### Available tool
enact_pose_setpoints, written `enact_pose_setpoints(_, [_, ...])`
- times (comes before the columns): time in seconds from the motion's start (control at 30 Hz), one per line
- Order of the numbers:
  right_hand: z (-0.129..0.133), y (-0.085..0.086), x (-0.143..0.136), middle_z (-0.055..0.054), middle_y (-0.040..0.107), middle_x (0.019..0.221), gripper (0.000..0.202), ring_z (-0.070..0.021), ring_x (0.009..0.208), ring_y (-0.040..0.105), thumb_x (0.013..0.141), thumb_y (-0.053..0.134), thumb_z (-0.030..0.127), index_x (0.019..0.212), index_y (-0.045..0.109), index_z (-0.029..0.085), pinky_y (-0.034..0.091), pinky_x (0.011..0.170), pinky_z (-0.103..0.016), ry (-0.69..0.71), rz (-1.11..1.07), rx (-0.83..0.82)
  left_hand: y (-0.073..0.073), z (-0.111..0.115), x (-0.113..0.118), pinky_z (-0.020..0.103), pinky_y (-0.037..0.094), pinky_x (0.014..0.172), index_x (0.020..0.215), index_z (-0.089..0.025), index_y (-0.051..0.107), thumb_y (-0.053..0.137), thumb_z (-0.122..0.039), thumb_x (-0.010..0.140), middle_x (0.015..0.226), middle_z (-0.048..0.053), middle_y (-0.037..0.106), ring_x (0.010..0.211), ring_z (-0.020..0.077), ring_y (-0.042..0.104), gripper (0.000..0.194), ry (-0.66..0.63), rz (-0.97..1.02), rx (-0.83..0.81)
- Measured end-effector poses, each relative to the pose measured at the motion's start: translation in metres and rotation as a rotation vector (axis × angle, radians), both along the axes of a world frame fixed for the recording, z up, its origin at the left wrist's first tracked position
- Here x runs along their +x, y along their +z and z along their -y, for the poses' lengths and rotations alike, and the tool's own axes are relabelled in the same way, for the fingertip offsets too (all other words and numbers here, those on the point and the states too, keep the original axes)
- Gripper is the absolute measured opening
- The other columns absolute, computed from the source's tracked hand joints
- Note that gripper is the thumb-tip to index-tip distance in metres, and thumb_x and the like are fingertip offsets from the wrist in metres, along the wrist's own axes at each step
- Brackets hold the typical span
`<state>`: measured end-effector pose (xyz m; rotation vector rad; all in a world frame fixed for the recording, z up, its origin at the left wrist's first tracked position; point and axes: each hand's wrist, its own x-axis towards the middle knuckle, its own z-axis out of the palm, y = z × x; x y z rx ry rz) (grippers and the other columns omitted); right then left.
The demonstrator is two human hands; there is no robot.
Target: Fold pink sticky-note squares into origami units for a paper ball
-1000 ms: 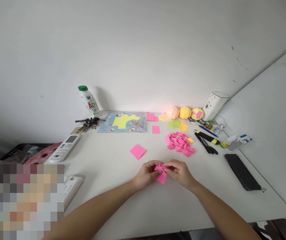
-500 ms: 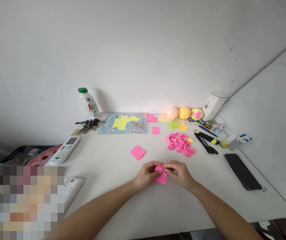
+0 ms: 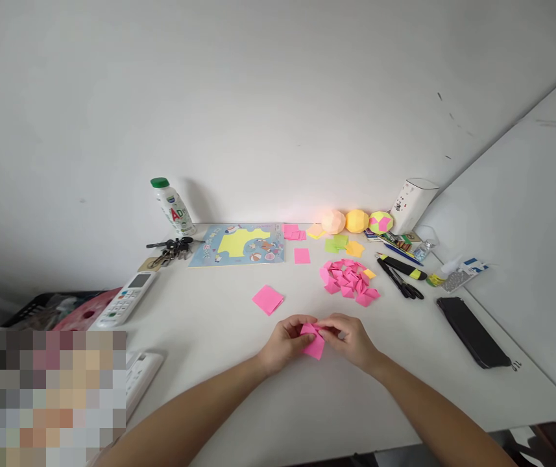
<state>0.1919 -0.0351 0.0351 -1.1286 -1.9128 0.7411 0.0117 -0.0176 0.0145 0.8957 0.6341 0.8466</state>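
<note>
Both hands meet over the near middle of the white table. My left hand [image 3: 285, 342] pinches the left side of a pink paper square [image 3: 314, 347], its thumb lying on top. At the paper's upper right edge, my right hand [image 3: 348, 337] has thumb and fingertips closed on it. The top edge of the paper looks folded, though fingers partly cover it. Beyond my left hand lies a small stack of pink squares [image 3: 268, 299]. A pile of folded pink pieces [image 3: 348, 279] sits beyond my right hand.
A bottle [image 3: 173, 207], keys [image 3: 175, 250], a remote [image 3: 129, 298] and a blue sheet [image 3: 209, 250] are at the left. Three paper balls [image 3: 357, 221] stand by the wall. Scissors [image 3: 401, 279], a cutter [image 3: 401, 266] and a black pouch [image 3: 472, 332] lie right.
The camera view has shifted slightly. Both hands keep nearly the same hold on the pink paper.
</note>
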Motion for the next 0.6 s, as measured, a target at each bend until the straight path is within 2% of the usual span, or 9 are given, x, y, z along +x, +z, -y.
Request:
enact_pose_setpoints(0.17, [0.0014, 0.0004, -0.0016, -0.003, 0.063, 0.065, 0.018, -0.0133, 0.055, 0.054, 0.086, 0.052, 0.028, 0.084, 0.068, 0.02, 0.045, 0.053, -0.025, -0.036, 0.067, 0.033, 0.0007, -0.0004, 0.0007, 0.03, 0.045, 0.068, 0.092, -0.015, 0.062, 0.076, -0.028, 0.062, 0.075, 0.003, 0.065, 0.069, 0.0138, 0.059, 0.035, 0.018, 0.003, -0.018])
enact_pose_setpoints(0.3, [0.004, 0.0003, -0.0036, -0.003, 0.061, 0.062, 0.02, -0.0129, 0.052, 0.052, 0.086, 0.049, 0.026, 0.078, 0.066, 0.019, 0.045, 0.053, -0.025, -0.043, 0.107, 0.073, 0.0008, 0.0003, 0.0013, 0.028, 0.045, 0.064, 0.093, -0.015, 0.061, 0.074, -0.03, 0.065, 0.073, 0.002, 0.063, 0.065, 0.0123, 0.057, 0.034, 0.017, -0.02, 0.029])
enact_pose_setpoints(0.47, [0.0062, -0.0022, -0.0036, -0.004, 0.062, 0.07, 0.017, -0.0132, 0.058, 0.055, 0.084, 0.054, 0.028, 0.094, 0.064, 0.019, 0.047, 0.055, -0.024, 0.015, 0.143, 0.091, -0.0004, 0.0021, 0.0026, 0.034, 0.048, 0.07, 0.093, -0.016, 0.059, 0.071, -0.036, 0.068, 0.076, 0.003, 0.063, 0.071, 0.0163, 0.06, 0.034, 0.008, -0.036, 0.077])
enact_pose_setpoints(0.6, [0.0052, -0.0069, -0.0025, -0.005, 0.064, 0.077, 0.019, -0.0131, 0.061, 0.056, 0.087, 0.051, 0.024, 0.101, 0.063, 0.02, 0.047, 0.056, -0.024, -0.002, 0.171, 0.135, -0.0044, 0.0013, 0.0028, 0.034, 0.048, 0.072, 0.093, -0.017, 0.058, 0.067, -0.038, 0.072, 0.077, 0.003, 0.059, 0.073, 0.0151, 0.058, 0.031, 0.047, -0.093, 0.14])
